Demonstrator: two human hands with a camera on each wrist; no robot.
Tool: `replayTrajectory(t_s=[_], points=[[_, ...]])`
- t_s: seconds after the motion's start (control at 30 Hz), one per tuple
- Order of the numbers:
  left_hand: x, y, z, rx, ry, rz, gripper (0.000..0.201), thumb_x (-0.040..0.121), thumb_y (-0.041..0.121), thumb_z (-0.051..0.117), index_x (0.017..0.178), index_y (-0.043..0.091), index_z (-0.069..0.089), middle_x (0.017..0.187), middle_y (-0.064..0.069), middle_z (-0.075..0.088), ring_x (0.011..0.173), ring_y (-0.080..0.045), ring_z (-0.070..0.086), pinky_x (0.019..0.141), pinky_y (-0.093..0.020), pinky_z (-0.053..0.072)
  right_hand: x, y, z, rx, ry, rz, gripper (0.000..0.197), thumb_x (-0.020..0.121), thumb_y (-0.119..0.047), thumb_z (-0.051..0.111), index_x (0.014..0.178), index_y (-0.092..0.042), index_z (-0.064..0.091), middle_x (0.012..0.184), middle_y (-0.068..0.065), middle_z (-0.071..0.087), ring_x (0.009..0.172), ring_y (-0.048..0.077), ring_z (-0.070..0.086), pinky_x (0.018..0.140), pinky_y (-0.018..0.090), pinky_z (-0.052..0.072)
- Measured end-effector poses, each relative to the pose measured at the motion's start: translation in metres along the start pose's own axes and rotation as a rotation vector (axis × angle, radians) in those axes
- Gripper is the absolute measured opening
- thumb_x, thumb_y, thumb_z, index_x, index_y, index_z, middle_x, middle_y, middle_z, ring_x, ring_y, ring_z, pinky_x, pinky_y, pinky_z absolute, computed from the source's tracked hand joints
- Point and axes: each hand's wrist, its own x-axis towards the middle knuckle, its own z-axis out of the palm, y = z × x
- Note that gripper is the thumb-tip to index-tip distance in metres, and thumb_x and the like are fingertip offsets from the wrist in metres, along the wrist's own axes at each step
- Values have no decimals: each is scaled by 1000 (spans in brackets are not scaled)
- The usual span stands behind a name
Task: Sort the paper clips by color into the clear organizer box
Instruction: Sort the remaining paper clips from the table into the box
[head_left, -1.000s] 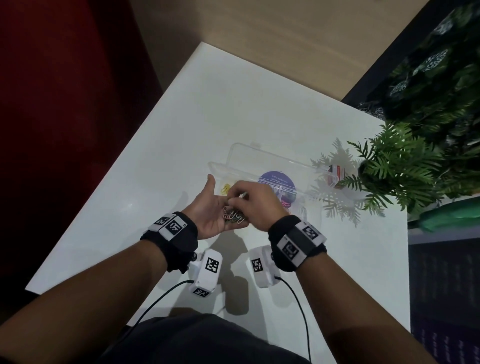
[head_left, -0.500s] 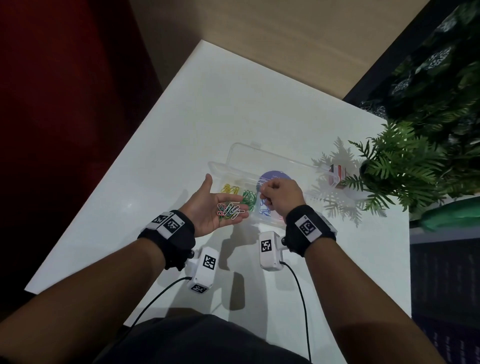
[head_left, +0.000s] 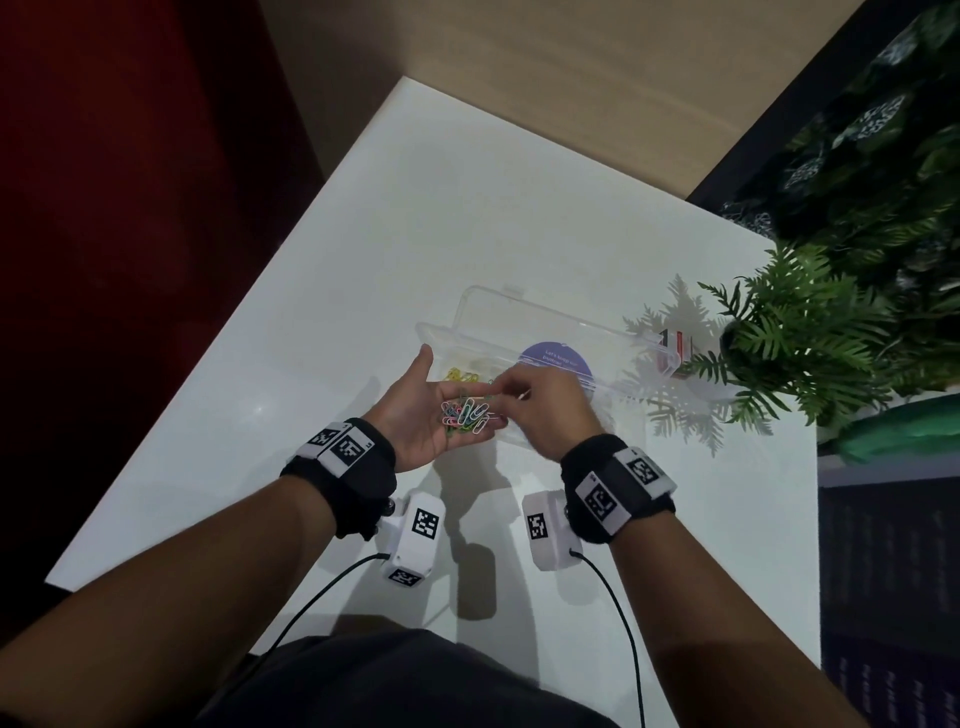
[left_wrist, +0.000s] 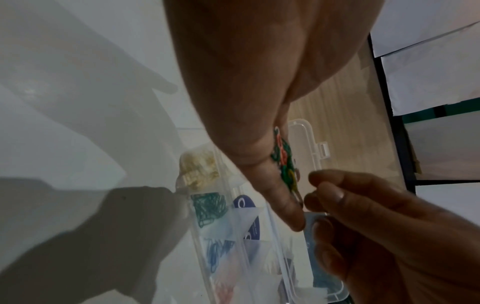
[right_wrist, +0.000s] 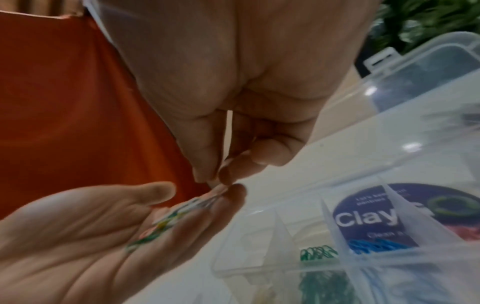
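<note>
Back from over the clear organizer box (head_left: 550, 332) since half a second ago, right hand (head_left: 545, 402) again at the mixed paper clips (head_left: 467, 415) heaped on the flat, upturned left hand (head_left: 421, 415), thumb and forefinger closing on one clip at the fingertips; colour not discernible. Suggests one clip dropped and the next being picked. Yellow, green and blue already in separate compartments, much of the pile left to sort
</note>
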Motion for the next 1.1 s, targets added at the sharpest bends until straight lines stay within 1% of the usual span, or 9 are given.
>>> replayTrajectory(t_s=[0.2,0.33,0.43,0.5,0.6,0.67,0.8,0.97,1.1], points=[[-1,-3,5,40,-40,-1,87,94,67,17,123,-5,58,102,-18,66,90,-29,65,95,-43,51,-14,-12,5,-272,-65,-135,20,83,-12,60,100,-15,71,86,7,63,77,20,58,65,28,40],[-4,-5,7,56,-45,-3,77,98,59,23,125,-5,56,106,-18,62,93,-29,61,98,-44,48,-16,-12,6,-354,-69,-132,11,84,-12,59,91,-9,68,86,8,56,81,24,55,66,30,38],[-8,-6,11,57,-35,12,70,100,53,28,126,-7,54,102,-17,62,90,-28,63,91,-42,53,-19,-14,1,-338,-77,-137,8,85,-11,57,85,-8,64,86,8,54,78,20,48,63,28,29],[-11,-5,13,72,-34,15,68,100,52,29,118,-6,58,98,-18,65,86,-29,66,88,-41,54,-20,-12,-5,-275,-55,-125,7,86,-13,59,83,-8,63,86,8,59,75,19,49,59,27,31],[-13,-5,15,93,-45,6,71,100,54,26,119,-5,59,105,-22,66,92,-33,68,87,-40,54,-22,-9,-11,-177,-7,-123,6,86,-13,62,84,-8,65,75,1,60,63,9,51,51,12,34],[-13,-6,16,92,-49,-2,73,99,56,25,123,-6,56,108,-22,65,94,-35,68,86,-40,55,-22,-11,-12,-172,-5,-146,9,86,-12,62,92,-10,68,79,-1,61,67,6,53,57,9,37],[-14,-8,19,97,-56,-18,73,98,59,25,122,-3,55,95,-17,66,86,-28,68,85,-40,56,-20,-10,-5,-374,-75,-200,22,90,-16,54,106,-17,68,96,5,64,88,20,57,74,32,44],[-16,-8,21,133,-37,-19,76,97,61,24,118,-4,57,95,-17,65,84,-26,68,79,-37,59,-20,-7,-1,-476,-50,-194,17,91,-19,53,94,-10,67,89,6,57,85,24,55,67,32,37],[-16,-9,22,149,-55,-31,73,98,60,25,116,-2,60,92,-15,67,83,-25,68,74,-35,59,-19,-9,-2,-474,-83,-168,17,89,-19,56,95,-8,68,91,11,60,84,26,56,68,33,40]])
